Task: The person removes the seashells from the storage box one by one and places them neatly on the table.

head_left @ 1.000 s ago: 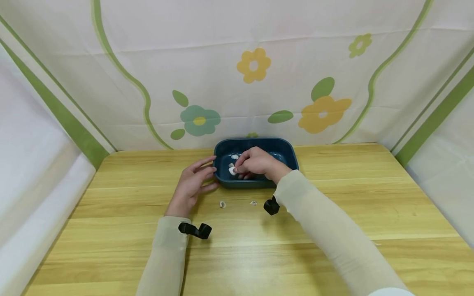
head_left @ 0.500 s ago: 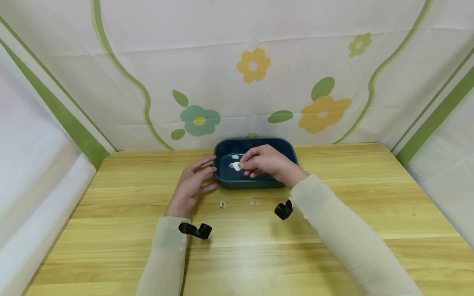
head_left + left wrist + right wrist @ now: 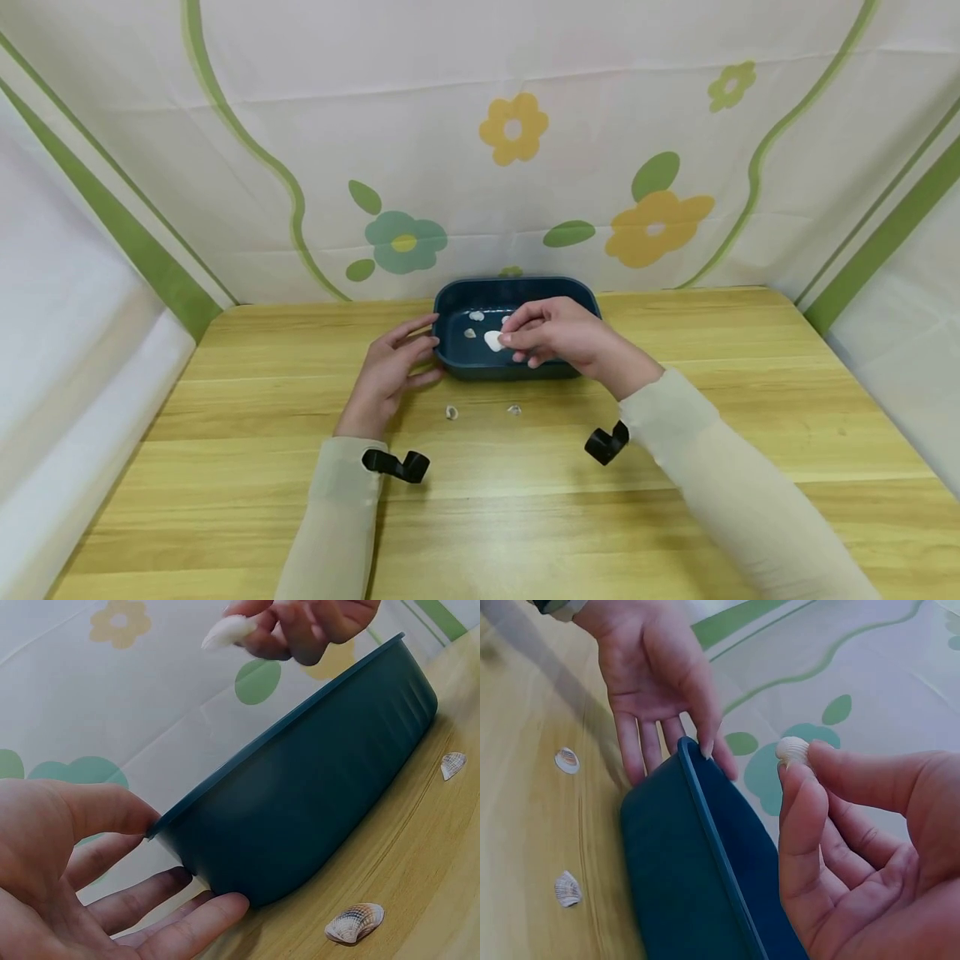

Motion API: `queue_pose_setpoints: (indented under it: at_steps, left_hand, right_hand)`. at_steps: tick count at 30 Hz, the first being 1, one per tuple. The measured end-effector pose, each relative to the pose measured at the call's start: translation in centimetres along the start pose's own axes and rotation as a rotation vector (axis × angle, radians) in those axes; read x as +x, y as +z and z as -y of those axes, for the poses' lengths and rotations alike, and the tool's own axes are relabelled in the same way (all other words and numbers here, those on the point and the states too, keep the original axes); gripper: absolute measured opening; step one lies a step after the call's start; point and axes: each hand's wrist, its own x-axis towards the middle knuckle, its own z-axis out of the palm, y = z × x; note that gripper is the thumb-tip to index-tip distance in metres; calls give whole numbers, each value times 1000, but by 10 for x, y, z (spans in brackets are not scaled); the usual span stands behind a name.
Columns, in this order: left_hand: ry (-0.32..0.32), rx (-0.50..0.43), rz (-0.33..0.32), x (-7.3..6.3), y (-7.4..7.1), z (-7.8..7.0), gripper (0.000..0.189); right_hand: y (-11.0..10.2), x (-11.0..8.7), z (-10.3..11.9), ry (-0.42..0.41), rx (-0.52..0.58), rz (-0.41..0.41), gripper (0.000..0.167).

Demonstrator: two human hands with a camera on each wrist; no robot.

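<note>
- Over the bin (image 3: pixel 480 372), the right hand (image 3: pixel 573 339) pinches a white shell (image 3: pixel 492 340) between thumb and index finger, its other fingers bent and holding nothing.
- A light pinch seems enough; squeezing hard could make the ribbed shell slip out.
- The left hand (image 3: pixel 385 375) touches the bin's left end, fingers loosely extended and grasping nothing; steady contact there should stop the bin sliding, with no need to push.
- Three shells (image 3: pixel 469 333) lie inside the bin, one partly hidden by the right hand, so the knuckles are best held above the rim.
- Two more shells (image 3: pixel 452 412) rest on the table (image 3: pixel 480 533), just beside the bin's near wall; the wrists should pass well above them.
</note>
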Motion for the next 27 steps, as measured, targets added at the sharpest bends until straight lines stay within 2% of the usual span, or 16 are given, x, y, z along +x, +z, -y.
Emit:
queue_pose_setpoints:
  at_steps: [12,19,27]
  left_hand:
    - [-4,2,7,1,1,0,44]
    - [-6,2,9,1,2,-1,44]
    - [-3,10,4,0,2,-1,44]
  right_hand:
    - [-10,-28,-19,-3,105,-12,19]
    - [-12,-39,-30,8,159,-17,10]
    - [-15,-49,-48,-1,189,-21,6]
